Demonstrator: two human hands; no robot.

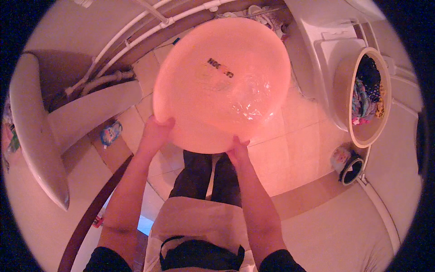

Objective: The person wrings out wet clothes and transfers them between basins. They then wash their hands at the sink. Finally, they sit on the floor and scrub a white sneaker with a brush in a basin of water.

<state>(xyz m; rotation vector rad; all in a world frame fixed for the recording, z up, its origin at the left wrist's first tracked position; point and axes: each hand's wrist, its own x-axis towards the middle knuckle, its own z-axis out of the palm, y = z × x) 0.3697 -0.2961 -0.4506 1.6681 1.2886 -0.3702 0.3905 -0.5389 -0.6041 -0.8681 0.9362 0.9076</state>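
A large round plastic basin [221, 102], pinkish in the warm light, is held out before me above the tiled floor. Bright glints show on its wet inner surface, and a short strip of dark lettering marks its bottom. My left hand [159, 132] grips the near left part of the rim. Further right, my right hand [239, 149] holds the near edge, thumb over the rim. The fingers beneath the basin are hidden. Whether water stands in it, I cannot tell for certain.
A pedestal washbasin [37, 136] stands at left, with white pipes [132, 44] along the wall behind. Below it lies a blue packet [110, 133]. At right, a tub of clothes [367, 132] rests by a white fixture [329, 61], above a dark-rimmed container [351, 171].
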